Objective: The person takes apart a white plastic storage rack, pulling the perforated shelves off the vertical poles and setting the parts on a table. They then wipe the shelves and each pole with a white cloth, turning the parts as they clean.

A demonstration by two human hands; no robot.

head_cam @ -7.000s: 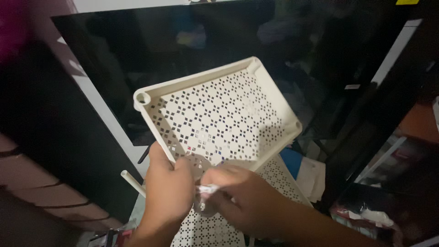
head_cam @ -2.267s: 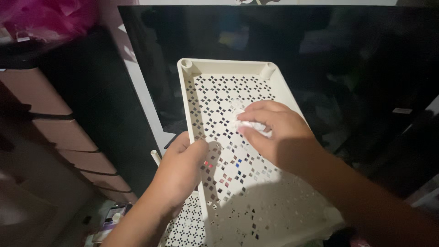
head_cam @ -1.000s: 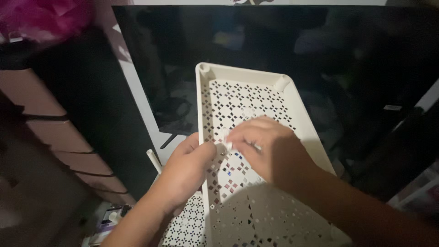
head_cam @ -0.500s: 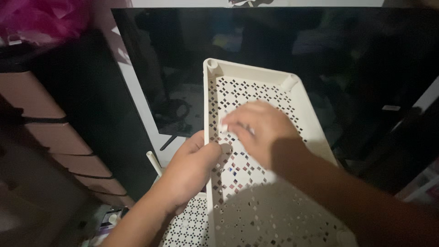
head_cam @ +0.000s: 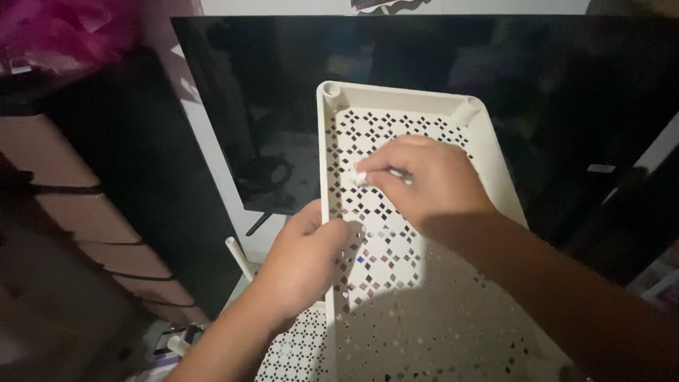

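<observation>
A cream plastic tray (head_cam: pixel 400 99) with a perforated diamond-pattern bottom lies lengthwise in front of me, its far end raised. My left hand (head_cam: pixel 305 258) grips the tray's left rim, thumb over the edge. My right hand (head_cam: pixel 423 177) rests inside the tray on the perforated floor, fingers pinched on a small white wad (head_cam: pixel 361 175), likely a tissue or cloth, pressed against the bottom near the left wall.
A large dark screen (head_cam: pixel 453 64) stands behind the tray. A second perforated cream panel (head_cam: pixel 297 350) lies under the tray at the bottom, with a white tube (head_cam: pixel 238 256) sticking up beside it. Dark furniture fills the left; pink fabric (head_cam: pixel 64 32) sits top left.
My right hand with the white wad has shifted across the tray floor, from the middle toward the left wall and farther up. My left hand keeps its hold on the rim.
</observation>
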